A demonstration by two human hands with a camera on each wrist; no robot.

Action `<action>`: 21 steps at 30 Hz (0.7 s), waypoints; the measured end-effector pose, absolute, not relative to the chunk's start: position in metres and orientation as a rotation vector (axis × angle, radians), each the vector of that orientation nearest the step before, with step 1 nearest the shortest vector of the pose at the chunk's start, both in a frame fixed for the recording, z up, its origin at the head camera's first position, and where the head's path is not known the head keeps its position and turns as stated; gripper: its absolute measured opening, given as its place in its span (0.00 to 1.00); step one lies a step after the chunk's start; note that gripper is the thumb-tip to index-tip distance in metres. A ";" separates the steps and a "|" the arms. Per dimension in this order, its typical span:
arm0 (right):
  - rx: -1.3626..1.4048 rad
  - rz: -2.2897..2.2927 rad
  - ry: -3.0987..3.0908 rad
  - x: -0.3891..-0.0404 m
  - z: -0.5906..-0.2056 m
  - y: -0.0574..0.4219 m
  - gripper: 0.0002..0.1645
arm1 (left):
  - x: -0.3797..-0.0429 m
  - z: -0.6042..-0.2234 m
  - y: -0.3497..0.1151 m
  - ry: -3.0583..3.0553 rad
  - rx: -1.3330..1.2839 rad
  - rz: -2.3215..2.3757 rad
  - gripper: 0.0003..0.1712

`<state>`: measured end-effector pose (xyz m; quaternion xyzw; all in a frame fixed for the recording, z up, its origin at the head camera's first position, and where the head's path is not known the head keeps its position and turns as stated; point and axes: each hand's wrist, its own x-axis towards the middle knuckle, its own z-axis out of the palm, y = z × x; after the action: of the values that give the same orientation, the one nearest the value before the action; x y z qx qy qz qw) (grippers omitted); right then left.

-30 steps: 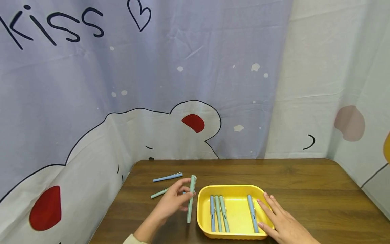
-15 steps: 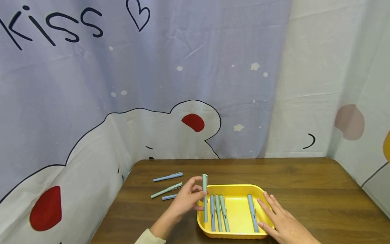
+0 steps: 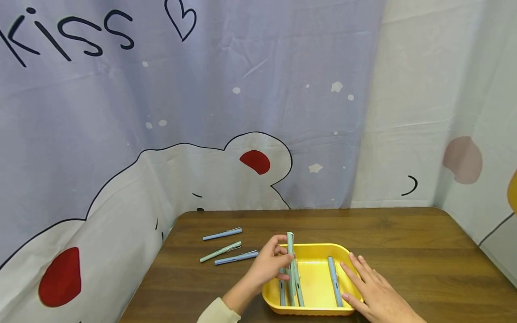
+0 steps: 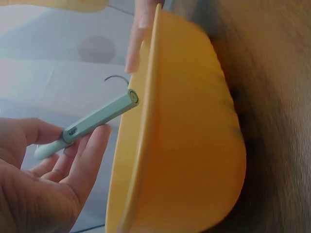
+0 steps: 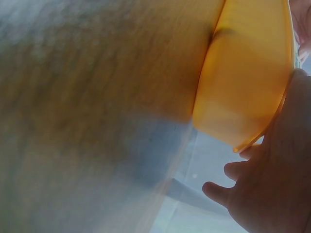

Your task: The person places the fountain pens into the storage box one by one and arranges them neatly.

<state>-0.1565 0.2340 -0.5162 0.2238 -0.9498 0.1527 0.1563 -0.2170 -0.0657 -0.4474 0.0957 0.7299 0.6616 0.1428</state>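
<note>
My left hand (image 3: 266, 262) pinches a light green pen (image 3: 290, 246) between thumb and fingers, over the left part of a yellow tray (image 3: 323, 310). In the left wrist view the pen (image 4: 102, 115) is capped and slants near the tray wall (image 4: 189, 121). Below the hand, a blue pen (image 3: 282, 294) and green pens (image 3: 299, 291) lie in the tray, partly hidden by the held pen and fingers. Another blue pen (image 3: 335, 282) lies apart on the tray's right side. My right hand (image 3: 375, 291) rests on the tray's right rim, fingers spread and fairly straight.
Left of the tray, a blue pen (image 3: 222, 234), a green pen (image 3: 220, 252) and a second blue pen (image 3: 236, 258) lie on the brown wooden table (image 3: 424, 255). A printed curtain (image 3: 258, 98) hangs behind the table's far edge.
My left hand has carried the green pen rightward, from beside the tray to above its left-hand pens. The blue pen it was covering on the table now shows fully. My right hand stays put.
</note>
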 end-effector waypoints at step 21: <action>0.594 0.476 -2.802 -0.156 -0.510 0.233 0.41 | -0.214 -0.463 -0.013 2.151 0.216 1.912 0.23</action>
<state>-0.1562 0.2332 -0.5098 0.2033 -0.9582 0.1629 0.1186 -0.2139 -0.0134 -0.4632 0.0744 0.7392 0.6571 0.1272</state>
